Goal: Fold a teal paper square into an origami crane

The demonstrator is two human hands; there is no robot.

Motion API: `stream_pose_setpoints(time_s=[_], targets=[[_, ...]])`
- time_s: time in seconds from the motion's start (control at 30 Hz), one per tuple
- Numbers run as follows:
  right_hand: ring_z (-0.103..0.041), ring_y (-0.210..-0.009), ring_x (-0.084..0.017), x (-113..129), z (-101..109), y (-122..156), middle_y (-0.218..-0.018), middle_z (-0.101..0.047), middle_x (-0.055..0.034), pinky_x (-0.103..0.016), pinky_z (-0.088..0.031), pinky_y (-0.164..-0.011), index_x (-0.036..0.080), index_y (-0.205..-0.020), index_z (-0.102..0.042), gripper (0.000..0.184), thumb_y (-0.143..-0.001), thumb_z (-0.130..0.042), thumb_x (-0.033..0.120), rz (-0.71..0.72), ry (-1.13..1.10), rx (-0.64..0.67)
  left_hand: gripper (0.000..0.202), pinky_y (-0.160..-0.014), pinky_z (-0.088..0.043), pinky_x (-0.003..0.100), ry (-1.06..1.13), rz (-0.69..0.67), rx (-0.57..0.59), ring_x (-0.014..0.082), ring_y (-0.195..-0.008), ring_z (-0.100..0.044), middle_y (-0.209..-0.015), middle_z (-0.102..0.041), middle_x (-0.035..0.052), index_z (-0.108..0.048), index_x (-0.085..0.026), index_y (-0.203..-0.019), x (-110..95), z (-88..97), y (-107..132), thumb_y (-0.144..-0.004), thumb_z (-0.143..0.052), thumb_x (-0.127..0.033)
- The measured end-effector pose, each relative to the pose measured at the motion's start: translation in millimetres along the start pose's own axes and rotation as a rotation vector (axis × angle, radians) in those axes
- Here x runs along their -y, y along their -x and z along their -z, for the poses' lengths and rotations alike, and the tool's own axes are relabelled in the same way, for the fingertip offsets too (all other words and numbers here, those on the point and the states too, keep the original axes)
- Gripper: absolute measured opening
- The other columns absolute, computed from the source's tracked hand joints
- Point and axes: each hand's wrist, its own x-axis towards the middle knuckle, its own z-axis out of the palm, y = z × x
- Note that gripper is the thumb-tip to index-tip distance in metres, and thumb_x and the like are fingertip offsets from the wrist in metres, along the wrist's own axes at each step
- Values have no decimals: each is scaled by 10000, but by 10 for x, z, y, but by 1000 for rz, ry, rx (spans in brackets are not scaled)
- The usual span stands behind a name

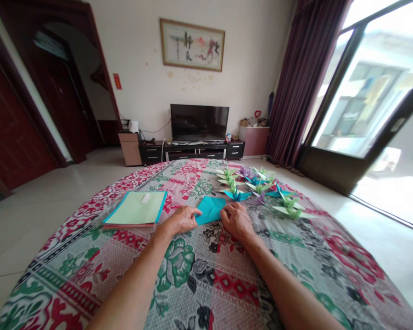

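Note:
A folded teal sheet of paper (209, 208) lies on the round table with the flowered cloth (206, 279). My left hand (182, 220) pinches its left edge with curled fingers. My right hand (237, 221) presses down on its right edge, fingers bent. Both forearms reach in from the bottom of the view.
A stack of coloured paper sheets (136, 209), pale green on top, lies left of my hands. Several folded paper cranes (261, 188) in green, teal and purple stand behind and to the right. Beyond the table are a tiled floor, a TV (199, 122) on a low cabinet, and a big window on the right.

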Motion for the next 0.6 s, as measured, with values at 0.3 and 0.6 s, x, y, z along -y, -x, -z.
stream_pose_setpoints(time_s=[0.3, 0.6], targets=[[-504, -953, -185, 26, 3, 22, -1050, -549, -55, -288, -370, -866, 197, -835, -646, 208, -688, -516, 128, 52, -93, -72, 451, -616, -425, 207, 103, 47, -255, 124, -649, -567, -734, -633, 10, -600, -185, -1143, 77, -120, -85, -702, -537, -257], [-565, -836, -162, 19, -101, -45, -897, -599, -53, -281, -440, -758, 195, -819, -557, 138, -790, -435, 137, 271, -551, -188, 590, -818, -463, 325, 43, -112, -431, 235, -931, -601, -1034, -641, 108, -504, -162, -1245, 182, -194, -123, -686, -606, -325]])
